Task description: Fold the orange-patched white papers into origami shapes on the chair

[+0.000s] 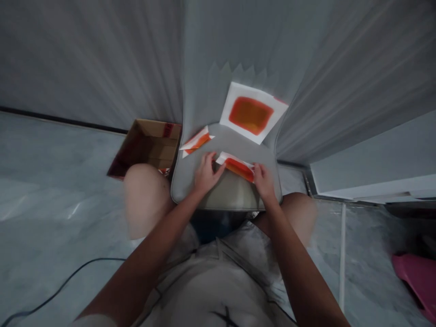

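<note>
A strip of folded white paper with an orange-red panel (240,169) lies between my two hands over the chair seat. My right hand (264,181) pinches its right end between thumb and fingers. At the left end is my left hand (206,175), with its thumb against the paper and its fingertips just behind; the exact contact is blurred. Farther back on the seat, a flat white sheet with an orange rectangle (252,116) rests at an angle. Left of it is another folded orange-and-white paper (197,141), its corners sticking up.
The grey padded chair (221,197) stands between my knees, its backrest rising ahead. An open cardboard box (160,147) sits on the floor to the left. Grey curtains (102,59) hang on both sides. A dark cable (68,279) and a pink object (417,277) lie lower down.
</note>
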{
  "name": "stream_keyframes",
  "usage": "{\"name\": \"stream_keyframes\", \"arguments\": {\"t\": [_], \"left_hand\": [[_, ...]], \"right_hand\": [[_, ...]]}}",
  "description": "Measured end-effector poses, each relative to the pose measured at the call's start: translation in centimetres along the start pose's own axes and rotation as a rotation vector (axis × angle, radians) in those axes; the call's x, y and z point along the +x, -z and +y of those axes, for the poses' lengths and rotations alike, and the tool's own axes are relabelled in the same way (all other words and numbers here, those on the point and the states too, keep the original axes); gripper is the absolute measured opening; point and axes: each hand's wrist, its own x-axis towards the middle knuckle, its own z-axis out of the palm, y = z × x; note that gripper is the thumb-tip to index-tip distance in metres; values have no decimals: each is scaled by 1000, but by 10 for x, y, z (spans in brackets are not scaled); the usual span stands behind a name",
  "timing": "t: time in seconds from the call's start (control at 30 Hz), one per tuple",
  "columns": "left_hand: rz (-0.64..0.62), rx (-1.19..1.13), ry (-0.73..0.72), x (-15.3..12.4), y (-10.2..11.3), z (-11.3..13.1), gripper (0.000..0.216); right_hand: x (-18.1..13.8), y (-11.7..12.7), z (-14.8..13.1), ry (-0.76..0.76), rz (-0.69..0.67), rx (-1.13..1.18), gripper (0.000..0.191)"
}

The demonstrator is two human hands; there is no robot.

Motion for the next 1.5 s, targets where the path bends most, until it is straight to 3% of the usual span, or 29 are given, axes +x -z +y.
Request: {"name": "stream_keyframes", "arguments": {"t": [0.13,0.27,0.37,0.47,0.6,0.87,1.07,1.2,1.5], "left_hand": [[-14,30,-57,-3,2,2,47],[15,95,-158,-8,2,2,28],[-5,172,-206,-9,1,1,20],[-77,222,-248,-7,2,1,24],[-147,262,-284,-5,5,4,34],[-249,384,-246,-4,7,10,45],[-306,434,-248,-3,8,13,45],[-322,394,-337,-6,10,11,44],[-363,384,-398,-33,27,10,51]], "right_hand": [[-5,8,-12,59,241,-119,63],[-35,19,-25,428,453,-367,43],[-64,19,-27,675,351,-457,31],[-82,11,-22,790,166,-488,27],[-82,-2,-13,765,43,-525,31],[-64,-7,-9,605,-2,-477,42],[-40,-7,9,484,-82,-467,56],[-29,2,18,568,-196,-470,66],[-28,21,16,707,-343,-503,41]]}}
